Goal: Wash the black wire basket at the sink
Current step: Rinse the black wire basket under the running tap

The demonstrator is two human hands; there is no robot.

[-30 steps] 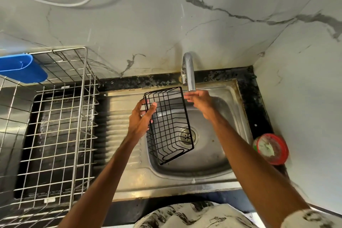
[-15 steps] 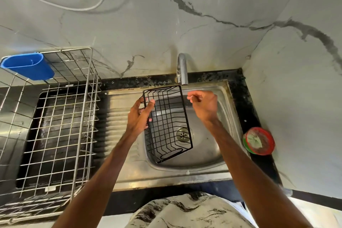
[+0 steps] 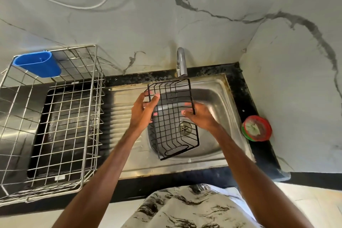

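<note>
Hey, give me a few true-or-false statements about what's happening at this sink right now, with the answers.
1. Both the left hand and the right hand hold the black wire basket. True.
2. The basket rests on the ribbed drainboard. False: it is held up over the bowl of the sink.
3. A blue cup hangs on the silver dish rack. True.
4. The round red-and-green thing lies left of the sink. False: it sits on the black counter to the right.

A steel dish rack (image 3: 55,120) stands on the bench (image 3: 246,102); a blue caddy (image 3: 38,64) hangs on its far-left rim, and a red-rimmed tub (image 3: 256,128) sits well right of it.
</note>
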